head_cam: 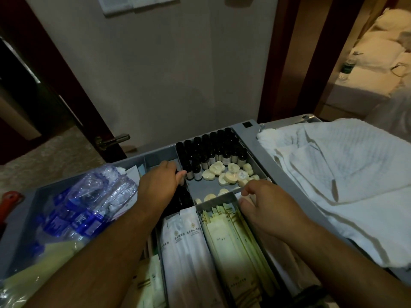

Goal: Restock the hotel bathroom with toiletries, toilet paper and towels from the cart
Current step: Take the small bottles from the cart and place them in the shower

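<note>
The grey cart tray (250, 141) has compartments of toiletries. Several dark small bottles (213, 150) stand in the back compartment, with round wrapped soaps (231, 174) in front of them. My left hand (160, 183) reaches into the tray; its fingers curl around a dark bottle at the compartment's left edge. My right hand (264, 203) rests at the near right corner, fingertips pinching thin pale packets (231, 230). White sachets (184, 236) lie in the neighbouring slot. White folded towels (333, 174) sit on the cart's right side.
Plastic water bottles with blue labels (89, 203) fill the tray's left part. A wall (166, 74) stands right behind the cart, with a dark door and handle (113, 140) at left. At right, a doorway opens onto a bed with white linen (382, 52).
</note>
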